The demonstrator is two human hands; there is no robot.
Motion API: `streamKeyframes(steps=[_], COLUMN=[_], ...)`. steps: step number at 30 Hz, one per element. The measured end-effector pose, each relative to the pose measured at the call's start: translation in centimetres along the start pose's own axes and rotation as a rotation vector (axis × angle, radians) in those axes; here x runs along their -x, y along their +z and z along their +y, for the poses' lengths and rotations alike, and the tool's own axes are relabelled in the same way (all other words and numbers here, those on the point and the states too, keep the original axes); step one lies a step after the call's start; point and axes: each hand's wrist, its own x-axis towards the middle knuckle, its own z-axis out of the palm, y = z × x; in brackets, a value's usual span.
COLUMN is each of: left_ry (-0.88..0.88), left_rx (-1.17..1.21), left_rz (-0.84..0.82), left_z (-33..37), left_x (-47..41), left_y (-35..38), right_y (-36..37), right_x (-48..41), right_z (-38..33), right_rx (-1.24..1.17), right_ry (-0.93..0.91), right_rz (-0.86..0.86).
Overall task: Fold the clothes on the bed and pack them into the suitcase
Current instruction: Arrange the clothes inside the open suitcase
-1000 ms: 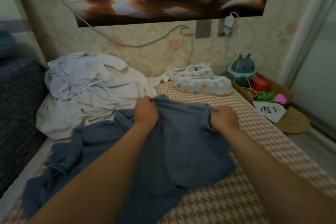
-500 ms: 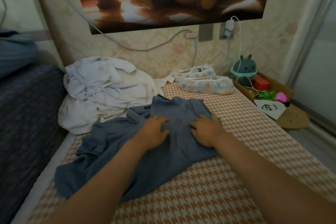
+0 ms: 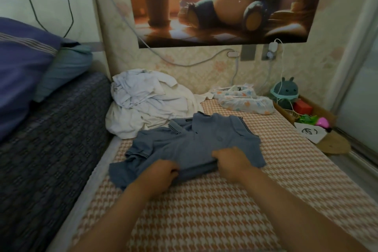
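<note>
Early stage, we judge. Our left hand and right hand curl round the near doubled edge of the blue polo shirt, half-folded on the bed. White clothes heap beyond lies unfolded. Suitcase not in view.

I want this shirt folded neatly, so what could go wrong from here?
1. One sleeve of the blue polo shirt lies bunched out sideways; folding on could trap creases.
2. The left hand and right hand grip only the near fold, so lifting may let the far half flop open.
</note>
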Motion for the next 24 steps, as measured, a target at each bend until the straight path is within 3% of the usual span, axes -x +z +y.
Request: streamKeyframes(steps=[3,6,8,10,12,15,18,20,22,24], left_ry=[0.003,-0.002,-0.043,-0.062,-0.037,0.054,0.151,0.162,0.117,0.046], left_rx=[0.127,0.189,0.126,-0.094,-0.271,-0.156,0.051,-0.010,-0.022,-0.027], left_rz=[0.128,0.277,0.390,0.502,0.462,0.262,0.091,-0.065,-0.020,0.091], left_z=[0.8,1.2,0.8,-0.3,-1.3,-1.1,-0.9,-1.1,-1.8,-2.2], left_x=[-0.5,-2.0,-3.0,-4.0,-4.4,-4.5,-4.1,-3.7,-3.6,-3.3], left_y=[-2.3,-4.2,-3.9,-2.7,-1.3,-0.5,0.0,0.4,0.8,0.4], right_y=[-1.9,-2.4,-1.5,-0.5,0.5,0.9,1.8,1.9,2.2,2.3], right_x=[-0.3,-1.0,-1.7,-2.5,-3.4,-4.7,-4.8,-4.0,-3.6,-3.7], right_z=[0.8,1.7,2.2,2.3,2.2,2.0,2.2,2.4,2.7,2.9], right_rx=[-0.132,-0.042,0.092,0.233,0.238,0.085,-0.130,-0.336,-0.225,-0.042], right_ry=[0.026,0.018,0.059,0.154,0.228,0.348,0.216,0.076,-0.028,-0.019], right_rz=[0.175,0.310,0.391,0.408,0.323,0.155,0.169,0.025,-0.094,0.020])
